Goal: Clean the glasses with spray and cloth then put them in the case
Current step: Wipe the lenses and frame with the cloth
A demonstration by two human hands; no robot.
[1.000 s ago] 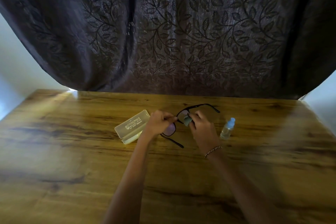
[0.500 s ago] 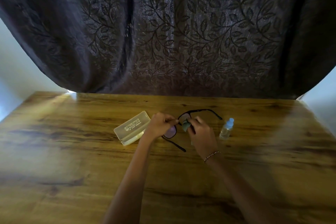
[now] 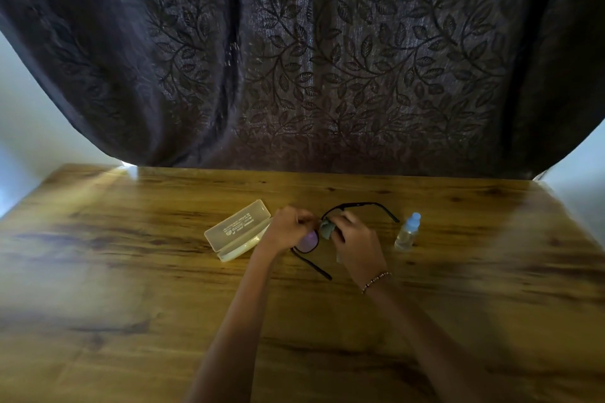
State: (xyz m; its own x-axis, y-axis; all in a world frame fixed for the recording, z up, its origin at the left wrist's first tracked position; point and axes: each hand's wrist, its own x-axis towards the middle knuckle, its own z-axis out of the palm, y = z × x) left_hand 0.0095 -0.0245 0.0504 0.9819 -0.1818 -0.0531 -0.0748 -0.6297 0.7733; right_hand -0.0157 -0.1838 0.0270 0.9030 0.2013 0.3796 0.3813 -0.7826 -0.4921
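Observation:
Black-framed glasses (image 3: 309,241) with unfolded arms are held just above the wooden table (image 3: 131,271). My left hand (image 3: 288,229) grips the frame near the bridge, above the purple-tinted lens. My right hand (image 3: 355,244) presses a small grey-green cloth (image 3: 326,228) against the other lens, which the cloth and fingers hide. A pale translucent case (image 3: 238,230) lies closed to the left of my hands. To the right stands a small clear spray bottle (image 3: 407,232) with a blue cap.
A dark curtain (image 3: 311,59) with a leaf pattern hangs behind the table's far edge. Pale wall shows at both sides. A beaded bracelet (image 3: 376,281) is on my right wrist.
The glasses have tilted a little, with the far arm swinging flatter and to the right. My right hand has shifted the cloth slightly on the lens. Case and bottle stay put.

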